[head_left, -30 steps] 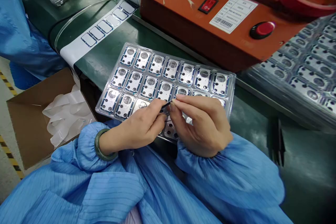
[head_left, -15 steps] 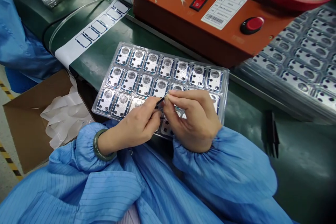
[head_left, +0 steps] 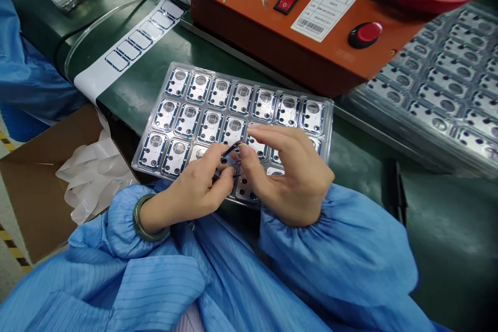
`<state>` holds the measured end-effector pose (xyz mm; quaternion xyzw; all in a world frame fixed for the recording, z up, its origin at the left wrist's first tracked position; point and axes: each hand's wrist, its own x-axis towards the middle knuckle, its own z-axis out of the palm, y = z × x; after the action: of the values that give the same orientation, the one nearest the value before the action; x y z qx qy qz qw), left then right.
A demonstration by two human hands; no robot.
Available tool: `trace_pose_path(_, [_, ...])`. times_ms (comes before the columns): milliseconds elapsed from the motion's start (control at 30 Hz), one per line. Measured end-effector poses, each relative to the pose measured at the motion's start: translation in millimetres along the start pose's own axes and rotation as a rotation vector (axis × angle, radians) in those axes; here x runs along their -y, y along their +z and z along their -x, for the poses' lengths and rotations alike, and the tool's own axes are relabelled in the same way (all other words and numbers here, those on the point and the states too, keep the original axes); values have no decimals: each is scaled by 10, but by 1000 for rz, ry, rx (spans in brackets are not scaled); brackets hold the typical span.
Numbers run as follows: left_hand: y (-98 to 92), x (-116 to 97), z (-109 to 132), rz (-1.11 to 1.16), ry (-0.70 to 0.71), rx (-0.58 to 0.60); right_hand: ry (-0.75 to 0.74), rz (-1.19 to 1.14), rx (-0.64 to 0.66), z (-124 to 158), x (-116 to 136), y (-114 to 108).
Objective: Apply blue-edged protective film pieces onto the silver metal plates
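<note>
Thin black strip point(head_left: 229, 151) sits pinched between the left fingers point(head_left: 218, 166), the right fingers point(head_left: 264, 137) open just beside it, above a clear blister tray point(head_left: 151, 114).

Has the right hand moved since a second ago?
Yes: against the clear plastic tray, the right hand has moved toward the tray's far edge, its fingers now reaching over the second row.

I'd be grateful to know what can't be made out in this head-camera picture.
Head view, lower row of the clear plastic tray: some metal plates are hidden behind the left hand and right hand.
Head view, thin dark tool: its tip is hidden between the hands.
Head view, label on the orange box: print too small to read.
Head view, stacked trays: cut off by the right edge.
</note>
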<state>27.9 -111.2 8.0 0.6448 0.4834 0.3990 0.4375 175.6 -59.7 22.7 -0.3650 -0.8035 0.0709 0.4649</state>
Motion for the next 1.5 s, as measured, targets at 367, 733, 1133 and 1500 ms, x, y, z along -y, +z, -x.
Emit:
trace_pose_path(367, [-44, 15, -2, 118, -63, 41, 391, -334, 224, -20, 27, -33])
trace_pose_path(733, [-84, 7, 19, 108, -76, 73, 552, -491, 236, -64, 85, -44])
trace_pose_path(1133, [-81, 45, 41, 337, -145, 97, 538, -529, 244, -100, 38, -70])
trace_pose_path(1500, [-83, 34, 34, 232, -132, 102, 669, -633, 260, -79, 79, -41])
